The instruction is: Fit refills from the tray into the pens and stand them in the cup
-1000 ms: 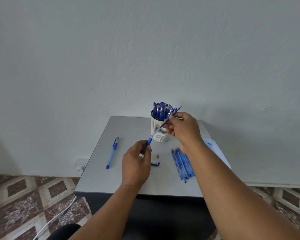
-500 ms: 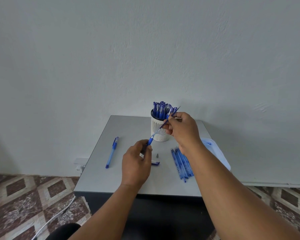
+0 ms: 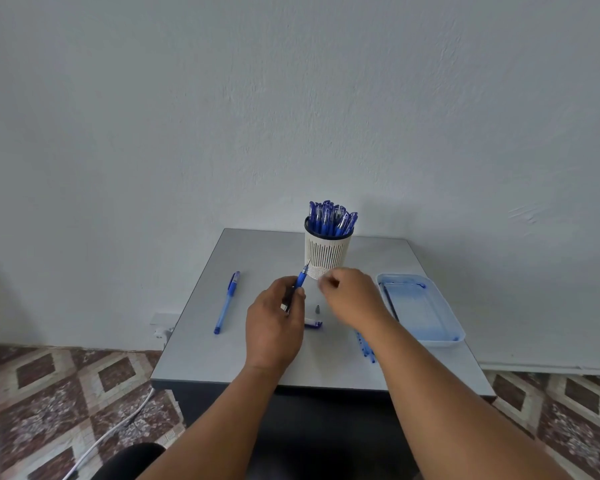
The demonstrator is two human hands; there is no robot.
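No writing can be read anywhere. The left hand (image 3: pixel 274 323) grips a blue pen barrel (image 3: pixel 301 279) with its refill tip now seated, just before the white slotted cup (image 3: pixel 327 252) full of blue pens. The right hand (image 3: pixel 352 296), blurred, has dropped from the refill's top end; whether its fingers hold anything cannot be told. The pale blue plastic tray (image 3: pixel 426 315) sits near the grey table's (image 3: pixel 201 341) right edge.

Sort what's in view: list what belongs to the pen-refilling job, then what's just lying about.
Job:
left hand holding blue pen barrel
right hand, blurred
small grey nib cone
blue pen cap
loose blue refills
translucent blue plastic tray
white slotted cup of pens
capped blue pen

Lying about:
white cable on patterned floor
wall socket
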